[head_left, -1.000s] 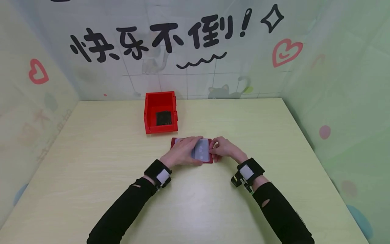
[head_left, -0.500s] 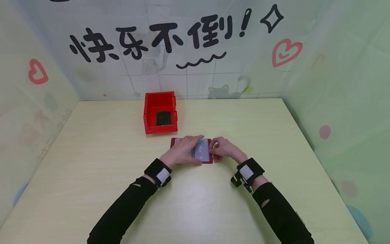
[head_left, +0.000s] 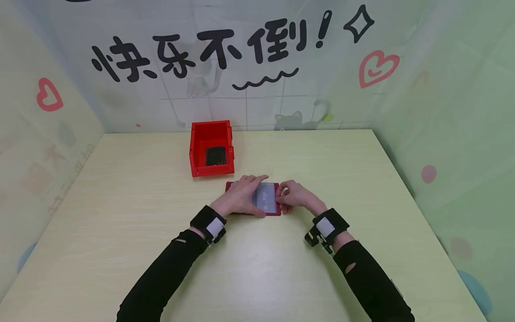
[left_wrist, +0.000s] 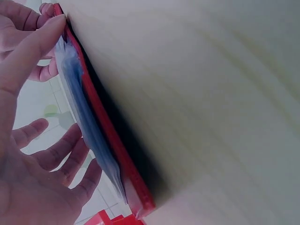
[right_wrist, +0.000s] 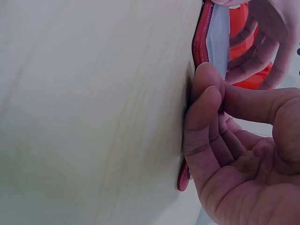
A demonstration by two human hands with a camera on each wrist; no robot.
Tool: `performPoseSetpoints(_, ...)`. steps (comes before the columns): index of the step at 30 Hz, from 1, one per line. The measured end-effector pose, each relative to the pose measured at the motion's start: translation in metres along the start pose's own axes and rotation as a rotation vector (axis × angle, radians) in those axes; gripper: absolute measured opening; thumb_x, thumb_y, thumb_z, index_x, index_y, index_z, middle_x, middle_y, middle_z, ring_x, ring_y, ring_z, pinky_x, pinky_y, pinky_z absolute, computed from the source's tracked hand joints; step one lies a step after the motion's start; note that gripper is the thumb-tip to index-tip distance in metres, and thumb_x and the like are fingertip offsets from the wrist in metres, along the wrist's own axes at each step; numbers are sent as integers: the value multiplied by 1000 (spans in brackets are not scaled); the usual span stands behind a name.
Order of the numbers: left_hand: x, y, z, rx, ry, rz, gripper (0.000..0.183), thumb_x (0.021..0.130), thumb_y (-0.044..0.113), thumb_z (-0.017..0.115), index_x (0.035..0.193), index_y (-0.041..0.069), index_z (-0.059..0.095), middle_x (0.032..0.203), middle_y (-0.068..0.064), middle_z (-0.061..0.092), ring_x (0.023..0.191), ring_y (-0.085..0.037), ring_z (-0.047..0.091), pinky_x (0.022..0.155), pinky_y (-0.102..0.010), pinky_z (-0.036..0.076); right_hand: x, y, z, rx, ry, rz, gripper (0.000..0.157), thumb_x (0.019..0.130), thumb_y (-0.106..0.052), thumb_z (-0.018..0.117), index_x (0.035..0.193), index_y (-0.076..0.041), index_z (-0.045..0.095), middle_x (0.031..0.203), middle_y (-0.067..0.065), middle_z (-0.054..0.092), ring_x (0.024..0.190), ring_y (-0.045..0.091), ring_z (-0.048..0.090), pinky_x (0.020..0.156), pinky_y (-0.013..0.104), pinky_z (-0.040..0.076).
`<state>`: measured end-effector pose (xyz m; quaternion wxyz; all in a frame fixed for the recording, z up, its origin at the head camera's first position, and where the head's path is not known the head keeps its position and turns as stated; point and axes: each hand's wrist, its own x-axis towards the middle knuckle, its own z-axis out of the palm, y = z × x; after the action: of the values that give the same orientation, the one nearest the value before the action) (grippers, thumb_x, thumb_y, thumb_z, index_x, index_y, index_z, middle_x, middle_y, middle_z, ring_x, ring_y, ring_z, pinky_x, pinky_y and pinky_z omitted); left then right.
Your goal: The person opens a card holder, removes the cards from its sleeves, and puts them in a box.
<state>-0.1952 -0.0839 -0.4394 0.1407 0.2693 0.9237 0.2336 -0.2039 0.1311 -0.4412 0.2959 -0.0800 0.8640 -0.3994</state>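
Observation:
A red card holder (head_left: 278, 210) lies spread on the table, its clear bluish plastic sleeves (head_left: 266, 197) facing up. My left hand (head_left: 240, 197) spans its left half and hides much of it. In the left wrist view, that thumb (left_wrist: 37, 47) touches the holder near its red edge, and the other fingers are spread loosely by the stacked sleeves (left_wrist: 93, 136). At the right end, my right hand (head_left: 296, 196) pinches the holder's edge between thumb and fingers. The right wrist view shows these fingertips (right_wrist: 206, 101) meeting right at the red stitched border.
Beyond the holder, slightly left, stands a red open bin (head_left: 213, 170) with a flat black item (head_left: 216, 156) inside. The pale wooden table (head_left: 257, 273) ends at a printed backdrop (head_left: 245, 107), with fabric walls left and right.
My left hand has lifted its fingers and shifted slightly away from me and left, baring a bit more of the sleeves. The right hand and the holder stay in place.

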Motion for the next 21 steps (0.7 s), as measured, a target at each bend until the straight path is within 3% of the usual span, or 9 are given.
performPoseSetpoints(6,-2,1,-3,-32,28,43,99,76,35,85,157,17,30,150,-12,45,136,-30,43,108,-51,47,1,0,0,-4,-1,-5,11,98,-10,61,101,0,57,67,6,63,55,15,62,56,26,54)
performPoseSetpoints(10,-5,5,-1,-30,78,112,93,80,24,82,157,15,31,147,-13,47,130,-28,47,102,-46,52,1,1,0,-9,3,-3,11,98,-10,60,101,0,57,68,6,64,55,15,62,56,26,54)
performPoseSetpoints(12,-7,7,0,-43,108,113,90,83,18,78,158,14,27,146,-13,47,128,-27,49,103,-45,52,1,2,0,-7,8,-1,11,98,-11,61,102,-1,57,68,7,64,55,15,62,56,26,54)
performPoseSetpoints(17,-12,8,-2,-144,256,-37,82,90,7,69,158,14,23,143,-16,47,116,-28,56,101,-45,54,3,2,1,-7,16,6,14,98,-13,62,102,-2,57,69,6,64,55,14,61,54,25,53)
performPoseSetpoints(21,-19,5,-5,-140,333,-169,74,91,2,66,155,11,29,144,-19,43,114,-31,56,97,-46,56,1,0,1,-6,11,-1,18,97,-15,65,102,-1,56,69,5,63,53,14,60,53,24,53)
